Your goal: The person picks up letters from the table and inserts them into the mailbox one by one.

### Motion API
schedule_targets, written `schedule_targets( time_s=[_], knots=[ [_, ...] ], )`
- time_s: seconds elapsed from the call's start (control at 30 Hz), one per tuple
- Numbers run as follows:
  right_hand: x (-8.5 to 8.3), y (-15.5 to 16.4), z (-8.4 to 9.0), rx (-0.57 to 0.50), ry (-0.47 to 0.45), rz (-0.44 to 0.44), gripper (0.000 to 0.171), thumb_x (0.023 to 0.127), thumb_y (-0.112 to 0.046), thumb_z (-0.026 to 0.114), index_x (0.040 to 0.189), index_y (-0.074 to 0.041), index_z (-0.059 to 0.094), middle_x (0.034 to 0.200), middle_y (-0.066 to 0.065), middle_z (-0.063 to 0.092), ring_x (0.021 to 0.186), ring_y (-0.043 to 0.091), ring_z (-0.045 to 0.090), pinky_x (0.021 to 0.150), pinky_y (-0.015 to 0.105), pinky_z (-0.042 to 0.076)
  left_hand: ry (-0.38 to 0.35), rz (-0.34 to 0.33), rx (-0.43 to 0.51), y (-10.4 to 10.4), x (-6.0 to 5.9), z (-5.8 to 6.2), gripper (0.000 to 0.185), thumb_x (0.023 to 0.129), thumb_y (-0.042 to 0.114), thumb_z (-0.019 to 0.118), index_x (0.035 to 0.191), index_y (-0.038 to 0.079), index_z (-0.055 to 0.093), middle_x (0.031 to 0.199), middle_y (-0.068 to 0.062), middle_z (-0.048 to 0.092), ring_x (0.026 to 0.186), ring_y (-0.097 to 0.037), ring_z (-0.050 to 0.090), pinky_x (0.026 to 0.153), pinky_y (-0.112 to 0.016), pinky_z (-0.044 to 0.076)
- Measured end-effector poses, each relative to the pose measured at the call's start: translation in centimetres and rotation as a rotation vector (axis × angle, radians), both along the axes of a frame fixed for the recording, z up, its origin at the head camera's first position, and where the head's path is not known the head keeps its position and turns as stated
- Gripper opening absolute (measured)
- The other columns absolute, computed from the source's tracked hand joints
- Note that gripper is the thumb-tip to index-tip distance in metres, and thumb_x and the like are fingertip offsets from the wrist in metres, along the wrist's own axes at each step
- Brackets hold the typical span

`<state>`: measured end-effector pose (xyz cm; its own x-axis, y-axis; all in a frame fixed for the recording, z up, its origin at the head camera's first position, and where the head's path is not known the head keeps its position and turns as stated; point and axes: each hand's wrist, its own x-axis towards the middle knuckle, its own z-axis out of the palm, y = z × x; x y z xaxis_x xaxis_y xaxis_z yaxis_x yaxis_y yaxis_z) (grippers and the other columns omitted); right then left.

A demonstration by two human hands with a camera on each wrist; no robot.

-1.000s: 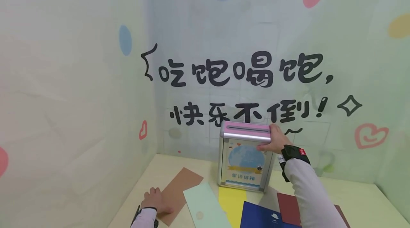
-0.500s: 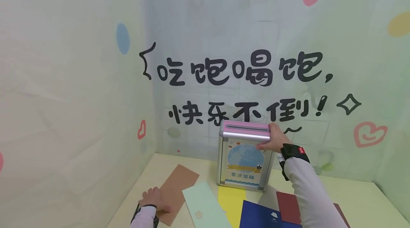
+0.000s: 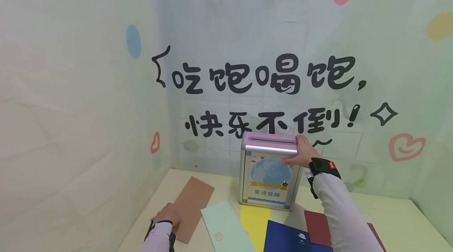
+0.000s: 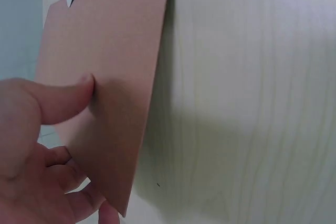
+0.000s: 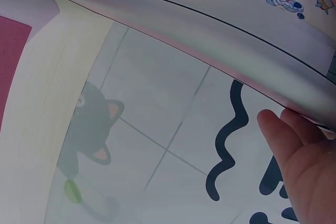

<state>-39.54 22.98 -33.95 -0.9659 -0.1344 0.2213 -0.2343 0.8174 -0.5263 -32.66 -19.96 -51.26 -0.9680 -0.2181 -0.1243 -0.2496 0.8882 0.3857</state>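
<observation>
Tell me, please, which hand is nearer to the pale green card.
Left: the left hand grips the brown card beside the pale green card; the right hand is farther back, holding the box.

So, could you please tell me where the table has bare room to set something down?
The widest patch of bare table is between the red sheet and the right wall; a smaller one lies between the brown sheet and the box. In front of the box, the mint sheet, yellow sheet and blue sheet crowd together.
</observation>
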Motion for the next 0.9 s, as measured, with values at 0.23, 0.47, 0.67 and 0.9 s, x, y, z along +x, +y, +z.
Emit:
schedule_targets(
  time_s=[0.23,0.47,0.67,0.9],
  knots=[
    [0.1,-0.1,0.2,0.006,-0.003,-0.007,0.089,0.062,-0.034,0.082,0.125,0.003,0.030,0.112,0.019,0.041,0.094,0.033,0.046,0.083,0.049,0.041,0.029,-0.020,-0.002,-0.3,0.0,0.3,0.020,0.087,0.006,0.044,0.091,-0.010,0.056,0.089,-0.026,0.061,0.075,-0.033,0.059,0.066,-0.050,0.047],
    [0.4,-0.3,0.4,0.013,-0.001,-0.013,0.088,0.063,-0.033,0.082,0.125,0.003,0.030,0.112,0.019,0.041,0.095,0.033,0.046,0.084,0.049,0.041,0.046,-0.007,0.058,-1.1,-0.6,0.2,0.026,0.089,0.007,0.039,0.087,-0.003,0.062,0.089,-0.023,0.062,0.072,-0.029,0.055,0.060,-0.044,0.044],
    [0.3,-0.3,0.3,0.018,0.001,-0.009,0.088,0.063,-0.034,0.081,0.125,0.003,0.031,0.112,0.019,0.041,0.096,0.033,0.045,0.085,0.049,0.041,0.043,-0.032,0.071,-1.4,-0.7,0.7,0.026,0.089,0.006,0.037,0.086,-0.004,0.061,0.084,-0.021,0.060,0.068,-0.027,0.051,0.057,-0.039,0.041],
    [0.2,-0.1,0.2,0.033,0.010,0.002,0.091,0.063,-0.035,0.081,0.127,0.004,0.029,0.113,0.020,0.041,0.095,0.033,0.046,0.086,0.049,0.041,0.032,-0.035,0.086,-1.3,-0.5,1.8,0.028,0.088,0.007,0.035,0.089,-0.006,0.060,0.083,-0.019,0.058,0.068,-0.028,0.048,0.057,-0.038,0.041]
  ],
)
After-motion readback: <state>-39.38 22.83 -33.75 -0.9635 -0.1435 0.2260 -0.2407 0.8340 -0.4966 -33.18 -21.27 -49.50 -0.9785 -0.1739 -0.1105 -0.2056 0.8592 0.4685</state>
